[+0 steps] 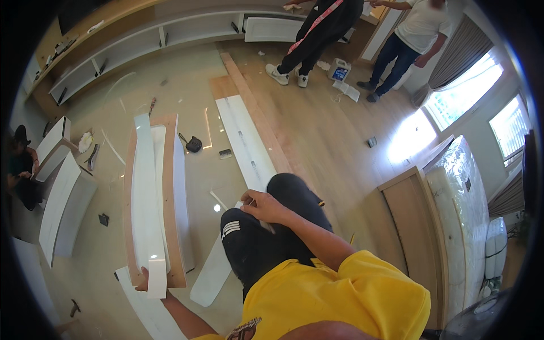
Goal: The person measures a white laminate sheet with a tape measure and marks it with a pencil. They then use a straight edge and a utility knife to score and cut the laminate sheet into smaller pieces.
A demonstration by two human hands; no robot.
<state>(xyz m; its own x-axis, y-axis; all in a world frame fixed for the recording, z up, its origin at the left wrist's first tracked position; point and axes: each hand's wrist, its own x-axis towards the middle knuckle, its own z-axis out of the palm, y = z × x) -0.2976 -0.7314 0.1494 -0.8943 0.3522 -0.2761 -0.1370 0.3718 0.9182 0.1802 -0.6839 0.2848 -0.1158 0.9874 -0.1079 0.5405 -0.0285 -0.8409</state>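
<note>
A long, narrow wooden box (174,226) with white sides and bare brown edges lies lengthwise on the floor to my left. Over it runs a thin, flexible white strip (157,277), its near end overhanging the box. My left hand (143,280) grips this strip near that end, most of its fingers hidden behind it. On my bent knee rests my right hand (265,207), fingers curled round something thin and pale that I cannot make out. Beneath my leg sticks out a white board (212,277); a longer white board (243,141) reaches away beyond my knees.
Past the box lie a black tape measure (194,144) and a small dark block (225,153). Curved white panels (59,204) stand at left near a crouching person (22,170). Two people stand at the far right by a white jug (339,69). A plastic-wrapped mattress (459,204) leans at right.
</note>
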